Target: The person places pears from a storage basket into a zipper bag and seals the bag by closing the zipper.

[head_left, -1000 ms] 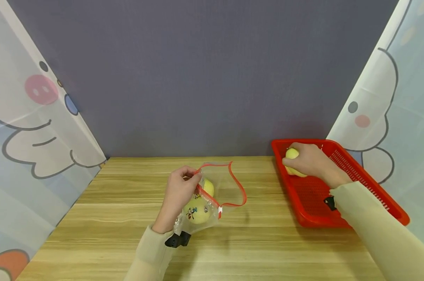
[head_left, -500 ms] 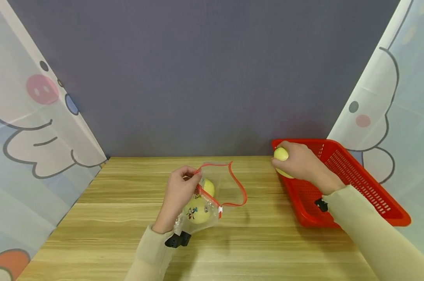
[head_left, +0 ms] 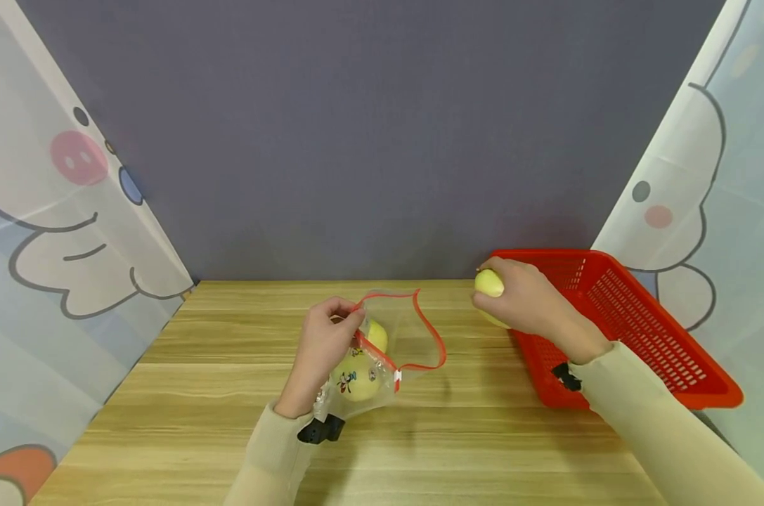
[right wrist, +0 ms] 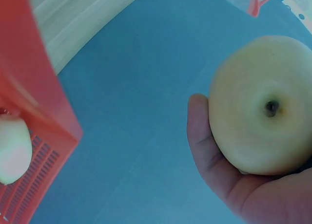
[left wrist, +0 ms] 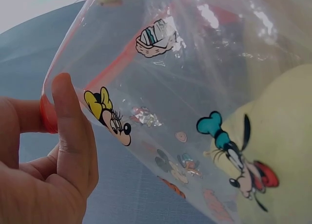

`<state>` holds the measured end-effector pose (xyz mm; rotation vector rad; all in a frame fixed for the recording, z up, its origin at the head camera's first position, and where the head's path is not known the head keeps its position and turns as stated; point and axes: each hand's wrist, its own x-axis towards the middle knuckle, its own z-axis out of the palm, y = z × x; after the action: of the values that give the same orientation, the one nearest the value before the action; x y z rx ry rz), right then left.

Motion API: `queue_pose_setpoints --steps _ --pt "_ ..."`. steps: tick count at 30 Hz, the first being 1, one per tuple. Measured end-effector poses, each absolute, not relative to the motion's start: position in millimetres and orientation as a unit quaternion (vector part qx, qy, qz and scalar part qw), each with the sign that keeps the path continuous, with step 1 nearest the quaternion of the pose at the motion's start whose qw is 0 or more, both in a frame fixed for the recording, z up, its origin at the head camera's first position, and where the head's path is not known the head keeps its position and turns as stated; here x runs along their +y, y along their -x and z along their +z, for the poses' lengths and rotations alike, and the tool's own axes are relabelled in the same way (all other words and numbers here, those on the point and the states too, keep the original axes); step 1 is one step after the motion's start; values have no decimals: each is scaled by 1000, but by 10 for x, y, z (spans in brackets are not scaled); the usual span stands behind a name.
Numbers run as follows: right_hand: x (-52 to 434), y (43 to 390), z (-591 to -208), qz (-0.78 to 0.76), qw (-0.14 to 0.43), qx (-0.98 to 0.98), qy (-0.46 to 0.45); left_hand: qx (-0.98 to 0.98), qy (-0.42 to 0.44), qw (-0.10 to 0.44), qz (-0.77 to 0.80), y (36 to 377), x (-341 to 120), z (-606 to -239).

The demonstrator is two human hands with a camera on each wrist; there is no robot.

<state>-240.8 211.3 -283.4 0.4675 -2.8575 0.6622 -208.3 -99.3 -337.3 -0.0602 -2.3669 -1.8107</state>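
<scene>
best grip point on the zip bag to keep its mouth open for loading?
Probably the red zip rim, pinched from the near left side as the left hand does on the bag. The rim is the stiffest edge; the film below is limp and weighted by the fruit inside.

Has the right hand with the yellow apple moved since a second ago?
Yes. The right hand, holding the round yellow apple, has moved left, from over the red plastic basket past its left rim.

4 apples (head_left: 489, 284), 1 zip bag (head_left: 394, 337), 1 red basket (head_left: 635, 330), 2 hands (head_left: 321, 344)
</scene>
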Motion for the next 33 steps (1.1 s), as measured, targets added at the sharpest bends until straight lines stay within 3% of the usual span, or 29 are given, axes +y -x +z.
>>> queue_pose_setpoints --steps 16,33 --pt "1829 2255 -2917 290 88 -932 -197 -792 17 83 -604 2075 -992 -3379" --pt "1411 2166 -3108 319 132 -908 -239 -789 21 86 -607 2073 -985 -3367"
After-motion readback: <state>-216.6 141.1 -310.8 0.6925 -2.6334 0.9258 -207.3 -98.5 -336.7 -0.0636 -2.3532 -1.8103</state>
